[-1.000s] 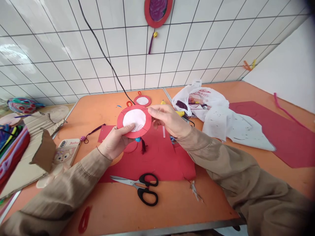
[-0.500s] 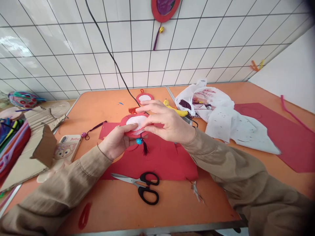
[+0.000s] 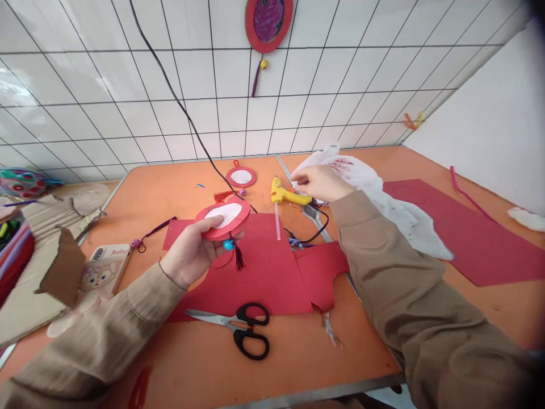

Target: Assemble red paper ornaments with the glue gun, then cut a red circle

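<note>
My left hand is closed on a round red paper ornament with a white centre, the thumb pressed on its face. A turquoise bead and a dark tassel dangle from its lower edge. Over the mouth of a white plastic bag is my right hand, its fingers curled together; whatever they may hold cannot be made out. Just left of those fingers stands a yellow hot glue gun with a glue stick sticking out.
Black-handled scissors lie in front of cut red paper. A second red ornament rests behind, near a black cord. A phone and cardboard are left; more red paper is right. Another ornament hangs on the wall.
My right hand has left the ornament and moved right to the plastic bag, uncovering the glue gun. My left hand still holds the ornament. The view has shifted slightly.
</note>
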Motion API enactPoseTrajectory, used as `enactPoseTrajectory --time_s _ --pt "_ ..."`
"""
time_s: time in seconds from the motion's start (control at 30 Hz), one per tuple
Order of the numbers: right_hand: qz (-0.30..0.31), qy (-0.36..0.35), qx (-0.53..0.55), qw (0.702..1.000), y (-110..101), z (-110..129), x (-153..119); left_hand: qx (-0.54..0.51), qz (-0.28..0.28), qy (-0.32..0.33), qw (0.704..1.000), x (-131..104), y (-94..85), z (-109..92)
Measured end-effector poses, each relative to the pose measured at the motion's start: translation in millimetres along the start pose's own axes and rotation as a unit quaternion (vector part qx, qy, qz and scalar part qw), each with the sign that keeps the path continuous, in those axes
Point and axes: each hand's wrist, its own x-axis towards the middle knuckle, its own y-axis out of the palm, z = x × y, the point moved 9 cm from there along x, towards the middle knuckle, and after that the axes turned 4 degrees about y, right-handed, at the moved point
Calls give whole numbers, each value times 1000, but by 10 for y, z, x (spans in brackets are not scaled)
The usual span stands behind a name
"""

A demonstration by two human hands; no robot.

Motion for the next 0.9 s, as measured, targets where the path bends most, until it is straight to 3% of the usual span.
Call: enactPoseTrajectory --time_s 0.17,0.27,0.4,0.57,0.73,0.8,0.9 --pt "109 -3 -135 985 579 -56 -44 -36 2 -14 999 5 37 59" --pt "109 -12 -182 977 674 10 -110 -41 8 -34 999 -4 41 101" --pt "76 -35 -190 978 633 101 -157 -47 17 -41 998 -6 41 108" --pt "0 -47 -138 989 335 193 -90 -31 11 -41 999 3 35 73" --pt "-139 -94 65 984 -213 319 -101 -44 12 -20 999 -6 46 -29" --pt "-190 -109 196 956 -438 324 -133 -52 13 -16 998 -5 50 -50" --pt "-264 -142 400 866 -773 316 -234 -47 15 -11 999 9 48 -58"
